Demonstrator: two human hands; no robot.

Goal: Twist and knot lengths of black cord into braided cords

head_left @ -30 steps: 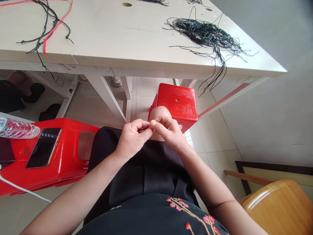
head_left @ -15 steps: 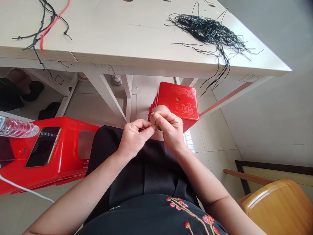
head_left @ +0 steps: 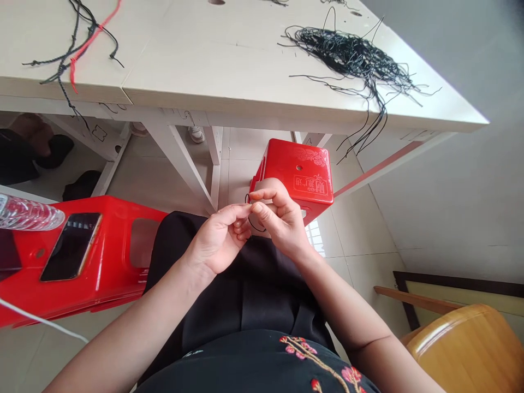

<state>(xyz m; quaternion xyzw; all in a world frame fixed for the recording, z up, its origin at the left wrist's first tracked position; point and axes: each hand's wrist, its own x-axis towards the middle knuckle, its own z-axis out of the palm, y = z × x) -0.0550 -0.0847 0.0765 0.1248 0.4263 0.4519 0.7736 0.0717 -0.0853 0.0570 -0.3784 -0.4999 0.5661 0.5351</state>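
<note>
1. Left hand (head_left: 219, 234) and right hand (head_left: 284, 224) pinch black cord (head_left: 257, 230) over the lap (head_left: 254, 295).
2. Front stool (head_left: 282, 158) stands just beyond; phone (head_left: 71, 245) and bottle (head_left: 35, 214) occupy side stool (head_left: 112, 234).
3. Cord pile (head_left: 347, 52) overhangs the worktop (head_left: 204, 71) edge; floor (head_left: 360, 234) shows between front stool and chair (head_left: 470, 344).

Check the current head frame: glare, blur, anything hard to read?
Head view: table's right corner shines nearly white; striped glare on the floor, same view; also in head view, thin black cord readable beside the fingers, its pinched part hidden.

Cord pile (head_left: 347, 52) on table (head_left: 204, 63) (phone (head_left: 70, 248) on stool (head_left: 112, 234)).
</note>
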